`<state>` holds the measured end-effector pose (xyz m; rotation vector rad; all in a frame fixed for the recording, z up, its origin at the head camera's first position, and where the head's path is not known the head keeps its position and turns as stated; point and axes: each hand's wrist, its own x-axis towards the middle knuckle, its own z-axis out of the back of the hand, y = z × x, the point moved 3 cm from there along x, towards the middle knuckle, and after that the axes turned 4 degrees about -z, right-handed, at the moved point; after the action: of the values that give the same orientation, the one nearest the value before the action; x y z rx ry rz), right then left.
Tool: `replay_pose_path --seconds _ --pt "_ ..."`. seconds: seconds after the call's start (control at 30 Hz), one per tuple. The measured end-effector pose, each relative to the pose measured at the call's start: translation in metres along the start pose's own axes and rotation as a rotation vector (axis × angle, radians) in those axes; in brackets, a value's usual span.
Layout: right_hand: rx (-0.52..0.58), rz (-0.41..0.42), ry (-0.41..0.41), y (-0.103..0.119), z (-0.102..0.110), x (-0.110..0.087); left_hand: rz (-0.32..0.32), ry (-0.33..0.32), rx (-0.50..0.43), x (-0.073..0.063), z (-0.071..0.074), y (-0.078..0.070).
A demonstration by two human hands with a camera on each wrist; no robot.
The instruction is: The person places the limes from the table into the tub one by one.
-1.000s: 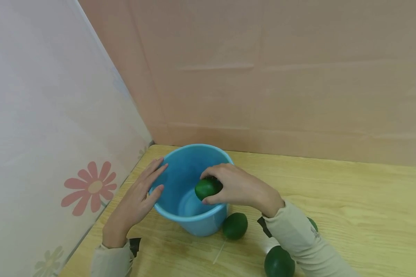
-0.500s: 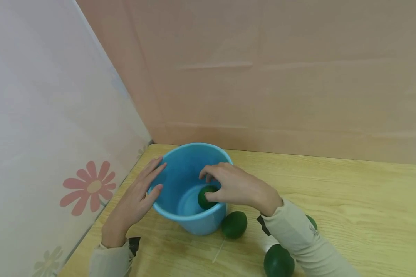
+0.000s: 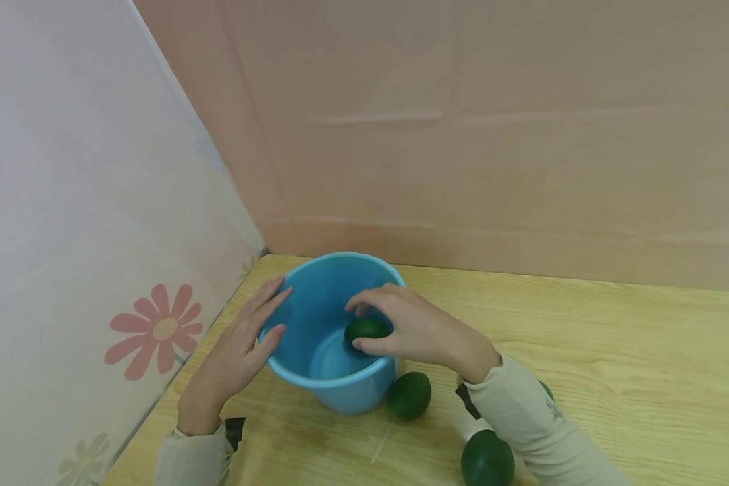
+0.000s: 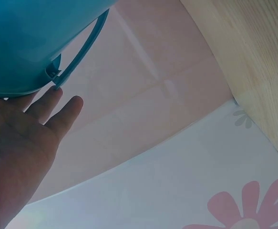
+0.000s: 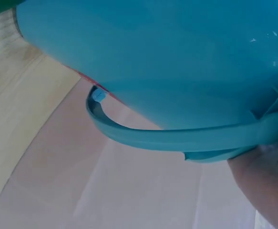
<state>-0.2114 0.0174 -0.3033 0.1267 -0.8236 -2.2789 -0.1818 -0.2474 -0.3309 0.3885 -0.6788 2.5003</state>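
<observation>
A light blue bucket stands on the wooden table. My left hand rests against its left rim with straight, spread fingers; the left wrist view shows these fingers beside the bucket's handle. Over the right rim reaches my right hand, its fingers loosely bent and its thumb apart from them. Inside the bucket, below that hand, lies a dark green, smooth oval fruit like an avocado. The thumb covers part of it in the head view, and the fingers do not close round it.
Outside the bucket at its right lies another green fruit. A further fruit sits near the front edge, and one more is mostly hidden behind the right sleeve. Walls with a flower print and pink covering border the table.
My right hand has let go of the green fruit, which dropped lower in the bucket and then shifted a little there. The left hand has stayed at the rim.
</observation>
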Motion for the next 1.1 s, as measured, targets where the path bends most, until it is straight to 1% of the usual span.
replay_pose_path --seconds 0.17,0.3,0.5,0.63,0.73,0.93,1.1 --pt "-0.005 0.097 -0.073 -0.002 0.0 -0.003 0.009 0.006 0.0 0.0 0.0 0.002" --pt "-0.025 0.153 -0.148 -0.001 0.002 -0.009 0.019 0.015 -0.008 0.0 -0.001 0.002" --pt "-0.042 0.255 -0.269 0.003 0.009 -0.028 0.03 0.023 0.007 -0.001 0.001 0.002" --pt "-0.055 0.31 -0.329 0.006 0.013 -0.042 0.028 0.022 0.032 -0.001 0.003 0.001" --pt "-0.059 0.319 -0.346 0.005 0.014 -0.05 0.03 0.023 0.035 -0.002 0.005 0.0" --pt "-0.091 0.316 -0.345 0.005 0.015 -0.063 0.035 0.022 0.029 -0.003 0.005 0.0" --pt "-0.114 0.333 -0.349 0.007 0.017 -0.072 0.045 0.013 -0.017 -0.002 0.004 0.002"
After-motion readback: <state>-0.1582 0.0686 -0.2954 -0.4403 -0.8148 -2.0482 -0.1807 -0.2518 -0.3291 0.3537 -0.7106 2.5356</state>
